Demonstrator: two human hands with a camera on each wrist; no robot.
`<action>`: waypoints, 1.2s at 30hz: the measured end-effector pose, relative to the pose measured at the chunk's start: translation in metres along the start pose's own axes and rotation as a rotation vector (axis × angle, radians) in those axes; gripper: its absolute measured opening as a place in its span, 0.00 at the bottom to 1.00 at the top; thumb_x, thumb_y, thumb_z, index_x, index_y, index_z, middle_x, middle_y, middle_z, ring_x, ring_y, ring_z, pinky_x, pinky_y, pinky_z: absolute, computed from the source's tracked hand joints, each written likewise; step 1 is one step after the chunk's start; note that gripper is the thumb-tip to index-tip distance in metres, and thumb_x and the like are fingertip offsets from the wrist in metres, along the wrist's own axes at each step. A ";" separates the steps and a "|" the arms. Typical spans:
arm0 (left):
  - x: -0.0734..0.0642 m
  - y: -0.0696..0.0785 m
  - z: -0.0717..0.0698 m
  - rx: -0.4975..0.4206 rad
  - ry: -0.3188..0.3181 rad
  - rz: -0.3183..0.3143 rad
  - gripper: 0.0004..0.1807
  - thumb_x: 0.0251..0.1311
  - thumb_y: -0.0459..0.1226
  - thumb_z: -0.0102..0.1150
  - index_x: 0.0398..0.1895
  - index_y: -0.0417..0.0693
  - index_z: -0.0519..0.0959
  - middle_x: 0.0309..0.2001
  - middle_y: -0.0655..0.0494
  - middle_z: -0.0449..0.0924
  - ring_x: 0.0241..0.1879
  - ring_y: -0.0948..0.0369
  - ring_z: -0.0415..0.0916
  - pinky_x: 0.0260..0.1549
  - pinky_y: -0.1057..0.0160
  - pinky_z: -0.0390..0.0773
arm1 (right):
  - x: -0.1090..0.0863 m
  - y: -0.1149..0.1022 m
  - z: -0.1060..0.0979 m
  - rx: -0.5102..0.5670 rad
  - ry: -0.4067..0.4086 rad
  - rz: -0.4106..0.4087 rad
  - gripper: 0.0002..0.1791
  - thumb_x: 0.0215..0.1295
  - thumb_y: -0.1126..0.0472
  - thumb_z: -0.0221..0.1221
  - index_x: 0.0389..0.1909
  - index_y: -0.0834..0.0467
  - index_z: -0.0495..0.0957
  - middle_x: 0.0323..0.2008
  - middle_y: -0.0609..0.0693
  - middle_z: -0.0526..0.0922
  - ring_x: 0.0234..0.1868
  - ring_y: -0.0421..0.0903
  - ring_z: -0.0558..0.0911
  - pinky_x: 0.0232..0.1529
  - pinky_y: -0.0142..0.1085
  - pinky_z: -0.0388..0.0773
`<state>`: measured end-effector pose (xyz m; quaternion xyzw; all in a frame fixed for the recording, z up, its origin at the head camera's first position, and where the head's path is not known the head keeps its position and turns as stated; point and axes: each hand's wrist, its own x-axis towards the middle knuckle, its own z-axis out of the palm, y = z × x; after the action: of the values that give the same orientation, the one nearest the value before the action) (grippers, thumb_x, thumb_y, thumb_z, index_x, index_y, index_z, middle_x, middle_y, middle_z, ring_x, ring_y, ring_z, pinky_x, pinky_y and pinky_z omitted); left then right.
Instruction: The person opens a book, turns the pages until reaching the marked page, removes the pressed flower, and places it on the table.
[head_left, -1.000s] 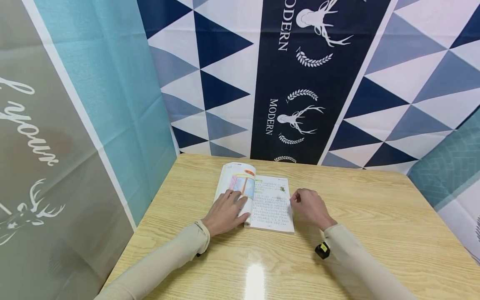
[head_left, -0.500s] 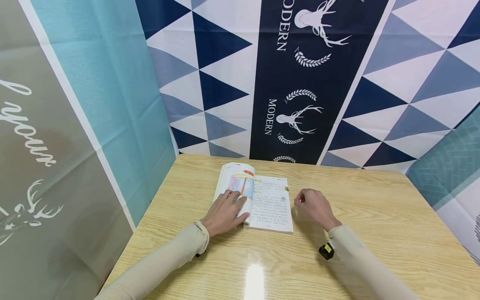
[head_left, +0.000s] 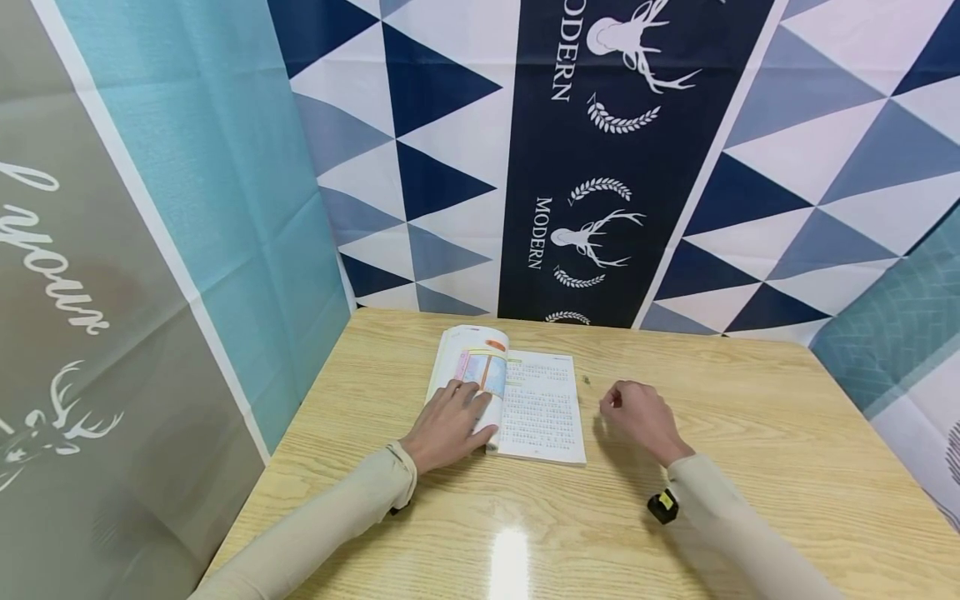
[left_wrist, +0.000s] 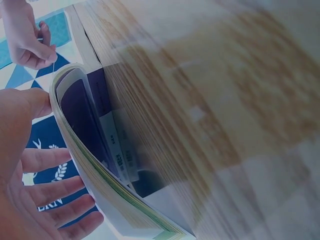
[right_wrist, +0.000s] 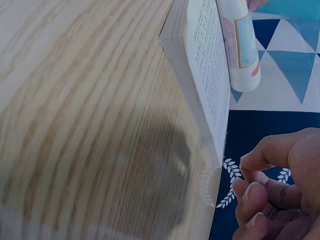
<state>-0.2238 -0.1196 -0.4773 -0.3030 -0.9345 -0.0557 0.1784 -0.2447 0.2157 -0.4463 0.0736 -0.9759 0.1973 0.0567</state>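
Note:
An open book (head_left: 542,417) lies on the table, its left pages (head_left: 468,342) bulging up in a curl and its right page flat. My left hand (head_left: 450,425) rests on the curled pages with fingers spread; the left wrist view shows its fingers (left_wrist: 55,190) straight against them. Right of the book, my right hand (head_left: 637,417) is raised with thumb and forefinger (right_wrist: 255,160) pinched together. A thin, nearly clear piece with a small greenish-brown mark (head_left: 587,379) shows just beyond those fingertips; most of its outline is too faint to see.
The light wooden table (head_left: 750,433) meets patterned cloth walls (head_left: 442,167) at the back and left. Black wrist cameras (head_left: 663,505) sit under the beige sleeves. A bright light reflection (head_left: 510,558) lies on the table in front.
My right hand has moved right, away from the book, and the small greenish-brown mark has moved with it from over the right page to beyond its edge. My left hand stays in place.

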 end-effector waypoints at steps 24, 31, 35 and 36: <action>-0.002 0.002 0.000 0.014 -0.006 -0.002 0.30 0.64 0.59 0.46 0.59 0.50 0.74 0.55 0.49 0.72 0.53 0.53 0.66 0.47 0.54 0.71 | -0.014 0.024 -0.006 0.022 -0.018 0.061 0.05 0.56 0.59 0.53 0.25 0.54 0.77 0.25 0.48 0.78 0.23 0.45 0.72 0.20 0.37 0.67; -0.002 0.002 0.000 0.016 -0.004 -0.001 0.30 0.64 0.59 0.46 0.59 0.50 0.74 0.55 0.49 0.72 0.53 0.53 0.66 0.47 0.54 0.71 | -0.018 0.028 -0.006 0.013 -0.033 0.055 0.06 0.55 0.60 0.53 0.22 0.54 0.75 0.20 0.47 0.75 0.19 0.44 0.70 0.17 0.36 0.64; -0.002 0.002 0.000 0.018 -0.004 0.000 0.30 0.64 0.59 0.46 0.59 0.50 0.74 0.55 0.49 0.72 0.53 0.53 0.66 0.47 0.54 0.71 | -0.019 0.031 -0.005 0.006 -0.048 0.080 0.06 0.56 0.59 0.53 0.23 0.54 0.75 0.21 0.47 0.75 0.19 0.44 0.70 0.17 0.37 0.64; -0.001 0.003 0.000 0.019 -0.003 0.000 0.30 0.64 0.59 0.46 0.59 0.50 0.74 0.55 0.50 0.72 0.53 0.53 0.66 0.48 0.54 0.71 | -0.019 0.032 -0.005 0.004 -0.050 0.086 0.06 0.56 0.59 0.54 0.23 0.54 0.75 0.21 0.47 0.75 0.19 0.44 0.70 0.17 0.37 0.64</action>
<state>-0.2213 -0.1183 -0.4781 -0.3014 -0.9353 -0.0465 0.1797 -0.2312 0.2488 -0.4568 0.0368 -0.9789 0.1994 0.0236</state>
